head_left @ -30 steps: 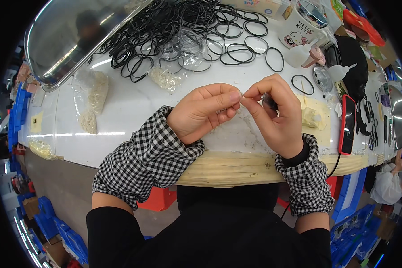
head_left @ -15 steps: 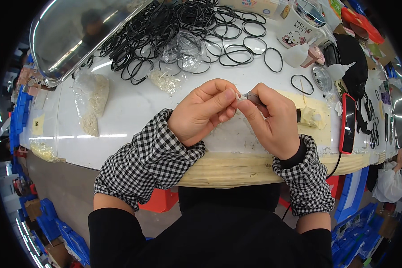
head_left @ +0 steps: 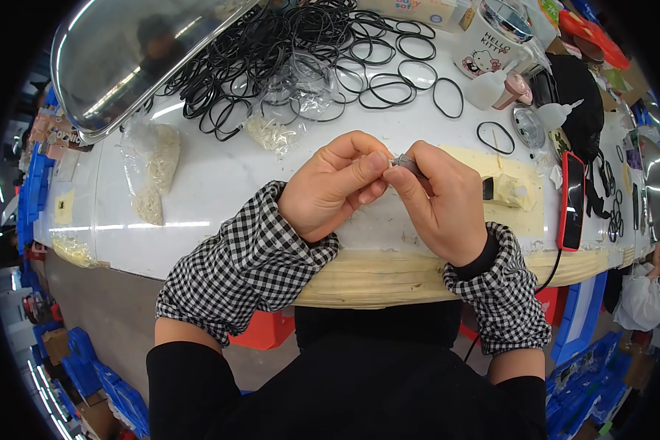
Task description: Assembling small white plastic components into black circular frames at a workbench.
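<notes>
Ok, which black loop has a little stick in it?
The lone loop up and right of the right hand: a thin stick shows inside its ring. I see none in the other black loops.

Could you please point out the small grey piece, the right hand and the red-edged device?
Small grey piece (head_left: 408, 163): head view, its exposed side.
Right hand (head_left: 451, 202): head view, middle of the hand.
Red-edged device (head_left: 573, 202): head view, its dark face.

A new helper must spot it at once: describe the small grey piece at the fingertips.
On the white table, find the pale wooden edge nearest the person. Beyond it, the left hand and right hand come close at the fingertips. The small grey piece is in the right hand's thumb-and-forefinger grip, its grey setting it apart from the black bands lying beyond.
</notes>
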A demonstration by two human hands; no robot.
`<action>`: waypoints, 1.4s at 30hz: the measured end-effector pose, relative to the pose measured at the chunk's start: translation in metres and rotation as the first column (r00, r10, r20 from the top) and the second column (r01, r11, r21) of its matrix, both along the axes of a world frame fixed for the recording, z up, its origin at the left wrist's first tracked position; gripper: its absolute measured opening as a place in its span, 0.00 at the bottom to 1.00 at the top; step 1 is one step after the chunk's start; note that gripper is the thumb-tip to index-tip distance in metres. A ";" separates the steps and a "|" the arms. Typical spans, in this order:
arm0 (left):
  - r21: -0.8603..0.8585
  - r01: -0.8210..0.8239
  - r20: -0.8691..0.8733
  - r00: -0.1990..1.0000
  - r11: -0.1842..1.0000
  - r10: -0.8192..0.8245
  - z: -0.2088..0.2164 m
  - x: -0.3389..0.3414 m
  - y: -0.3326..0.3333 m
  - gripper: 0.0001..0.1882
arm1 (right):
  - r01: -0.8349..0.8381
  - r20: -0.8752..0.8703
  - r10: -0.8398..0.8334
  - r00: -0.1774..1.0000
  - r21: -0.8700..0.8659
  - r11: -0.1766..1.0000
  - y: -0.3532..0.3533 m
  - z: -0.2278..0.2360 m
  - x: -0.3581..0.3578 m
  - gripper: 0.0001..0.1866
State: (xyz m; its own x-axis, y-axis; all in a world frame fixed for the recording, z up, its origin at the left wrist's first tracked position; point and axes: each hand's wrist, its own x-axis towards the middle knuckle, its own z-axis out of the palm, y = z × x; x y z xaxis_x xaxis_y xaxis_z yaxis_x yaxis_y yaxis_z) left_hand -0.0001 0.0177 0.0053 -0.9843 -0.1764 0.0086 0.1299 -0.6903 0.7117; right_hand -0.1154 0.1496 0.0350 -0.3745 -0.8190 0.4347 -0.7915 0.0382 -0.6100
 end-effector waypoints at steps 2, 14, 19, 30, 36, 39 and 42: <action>-0.005 -0.002 0.003 1.000 1.000 0.002 0.000 0.000 0.000 0.05 | 0.003 -0.008 -0.003 1.000 0.002 1.000 0.000 0.001 0.001 0.16; -0.022 0.001 -0.013 1.000 1.000 -0.001 0.002 0.000 0.000 0.05 | -0.024 -0.019 0.025 1.000 0.011 1.000 0.000 0.004 0.001 0.17; -0.016 0.000 0.003 1.000 1.000 0.000 0.003 0.001 0.000 0.05 | -0.062 -0.017 0.062 0.998 0.000 0.998 0.000 0.005 -0.001 0.17; 0.016 0.006 -0.017 1.000 1.000 -0.006 0.003 0.000 -0.002 0.05 | -0.026 0.053 0.029 0.998 -0.054 0.998 0.002 0.007 -0.012 0.16; 0.204 -0.310 0.237 0.936 0.929 0.261 0.008 -0.002 -0.010 0.06 | 0.053 0.102 -0.058 0.993 0.052 0.997 0.000 0.004 -0.019 0.10; 0.315 -0.388 0.270 0.911 0.866 0.310 0.004 -0.003 -0.015 0.06 | -0.027 0.056 0.020 0.998 0.132 0.991 0.001 -0.001 -0.017 0.07; 0.269 -0.383 0.277 0.909 0.884 0.310 0.001 -0.001 -0.016 0.09 | -0.082 0.026 0.078 0.997 0.214 0.973 0.000 -0.009 -0.012 0.06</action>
State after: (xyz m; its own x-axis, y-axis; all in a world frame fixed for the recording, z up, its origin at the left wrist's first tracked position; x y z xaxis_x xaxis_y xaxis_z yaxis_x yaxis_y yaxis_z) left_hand -0.0009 0.0018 0.0064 -0.8288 -0.4642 -0.3122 0.2679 -0.8193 0.5070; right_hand -0.1272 0.1499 0.0264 -0.3099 -0.9201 0.2394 -0.7867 0.1068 -0.6080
